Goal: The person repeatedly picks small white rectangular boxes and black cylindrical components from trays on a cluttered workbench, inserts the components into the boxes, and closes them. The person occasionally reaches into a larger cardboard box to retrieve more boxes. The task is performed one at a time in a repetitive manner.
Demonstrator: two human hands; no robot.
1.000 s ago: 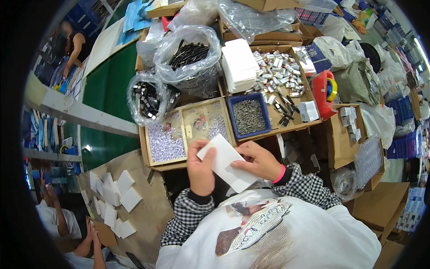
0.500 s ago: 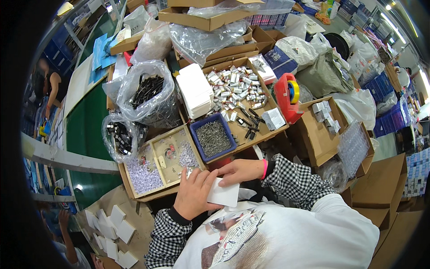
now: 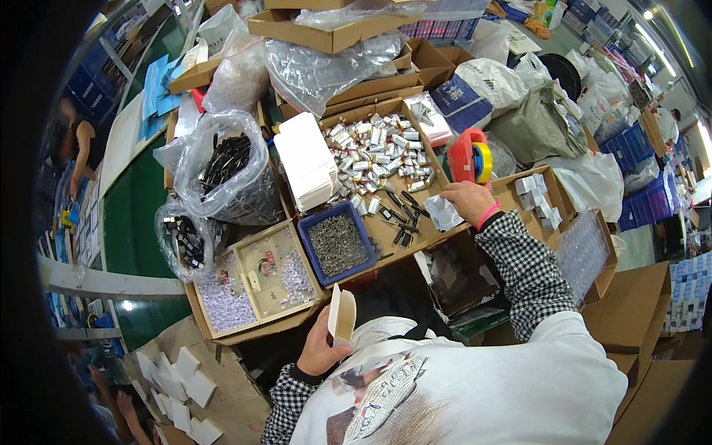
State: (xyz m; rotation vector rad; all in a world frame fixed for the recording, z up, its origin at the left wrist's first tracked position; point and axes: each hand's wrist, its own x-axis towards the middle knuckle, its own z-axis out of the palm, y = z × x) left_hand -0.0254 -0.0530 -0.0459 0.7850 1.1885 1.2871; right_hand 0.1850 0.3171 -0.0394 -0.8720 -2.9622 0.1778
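Observation:
My left hand (image 3: 319,347) grips a small white box (image 3: 342,315) by its side, close to my chest. The box is tilted, its open side showing a cream inside. My right hand (image 3: 469,202) reaches far forward, fingers curled at the edge of a small silver-white packet (image 3: 443,215) in the front right corner of a cardboard tray (image 3: 415,236). Its fingertips are partly hidden. Several silver cells with wires (image 3: 378,152) fill that tray, with black cable pieces (image 3: 404,222) in front of them. Just beyond my right hand stands a red tape dispenser (image 3: 463,157) with yellow tape.
A blue bin of small metal screws (image 3: 335,248) stands beside a wooden tray of small white parts (image 3: 226,302). Bags of black parts (image 3: 226,174) and stacked white covers (image 3: 305,165) lie left. White boxes (image 3: 178,374) lie lower left. Co-workers' arms (image 3: 85,152) show at the left rim.
My right hand has left the white box and moved forward and right to the silver-white packet. My left hand now holds the box alone, turned so its open side shows. The view has shifted slightly.

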